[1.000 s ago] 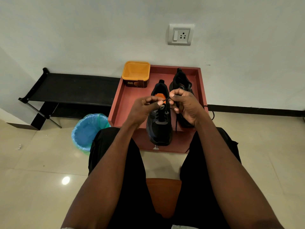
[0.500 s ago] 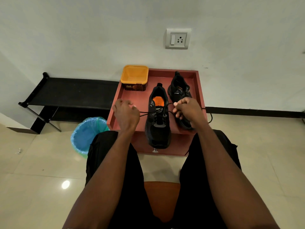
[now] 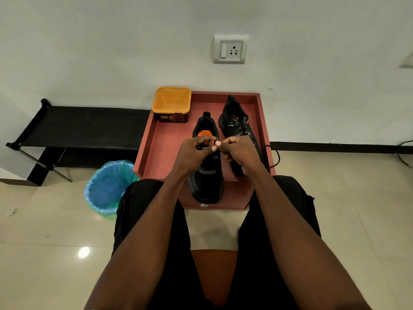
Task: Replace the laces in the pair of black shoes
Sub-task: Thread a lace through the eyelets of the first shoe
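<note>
Two black shoes stand on a red tray (image 3: 161, 148). The near shoe (image 3: 209, 186) has an orange insole and points its toe toward me. The far shoe (image 3: 234, 121) sits to its right and behind. My left hand (image 3: 193, 155) and my right hand (image 3: 240, 153) meet over the near shoe's tongue, each pinching a black lace (image 3: 220, 151) end with curled fingers. A loop of black lace (image 3: 276, 157) hangs off the tray's right edge. The eyelets under my hands are hidden.
An orange tub (image 3: 171, 101) stands at the tray's back left corner. A blue-lined bin (image 3: 107, 189) sits on the floor to the left, a black rack (image 3: 78, 126) behind it. A wall socket (image 3: 230, 49) is above. My knees flank the tray's front.
Half a second ago my hands were spread apart, pulling the lace taut to both sides. Now they have come back together over the shoe's tongue.
</note>
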Motion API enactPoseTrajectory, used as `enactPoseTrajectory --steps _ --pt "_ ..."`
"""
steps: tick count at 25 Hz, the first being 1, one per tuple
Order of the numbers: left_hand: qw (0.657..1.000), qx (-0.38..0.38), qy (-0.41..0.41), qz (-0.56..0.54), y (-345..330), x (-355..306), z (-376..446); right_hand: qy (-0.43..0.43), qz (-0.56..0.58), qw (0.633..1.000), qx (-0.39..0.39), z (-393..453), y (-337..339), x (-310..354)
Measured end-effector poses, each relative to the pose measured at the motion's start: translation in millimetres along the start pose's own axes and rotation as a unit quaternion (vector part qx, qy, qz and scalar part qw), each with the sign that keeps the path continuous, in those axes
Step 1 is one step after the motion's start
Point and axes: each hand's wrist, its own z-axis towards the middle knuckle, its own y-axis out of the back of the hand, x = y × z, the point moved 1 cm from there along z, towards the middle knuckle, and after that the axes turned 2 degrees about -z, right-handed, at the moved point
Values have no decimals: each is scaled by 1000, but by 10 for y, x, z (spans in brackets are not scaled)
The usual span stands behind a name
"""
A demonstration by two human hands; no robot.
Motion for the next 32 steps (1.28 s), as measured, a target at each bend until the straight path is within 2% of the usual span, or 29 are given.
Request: enactPoseTrajectory --steps 8,11,15,18,21,23,27,32 --pt "999 -38 4 6 -71 136 137 -48 59 997 2 125 -48 -51" --pt "997 -59 -8 49 -127 260 229 -60 75 995 -12 168 -87 -81" --pt "976 -138 26 165 -182 382 340 -75 54 988 -122 288 -120 -172" --pt "957 -139 52 250 -207 437 351 -95 35 981 -165 354 -106 -268" --pt "954 -111 76 266 -242 449 362 -98 1 984 -150 363 -126 -316" --pt "960 -91 112 239 -242 435 371 -105 -13 986 -131 357 -147 -335" --pt "967 -62 153 197 -235 434 384 -113 -29 992 -53 351 -218 -390" --pt "971 -83 166 152 -279 483 392 -109 -33 993 -19 356 -254 -416"
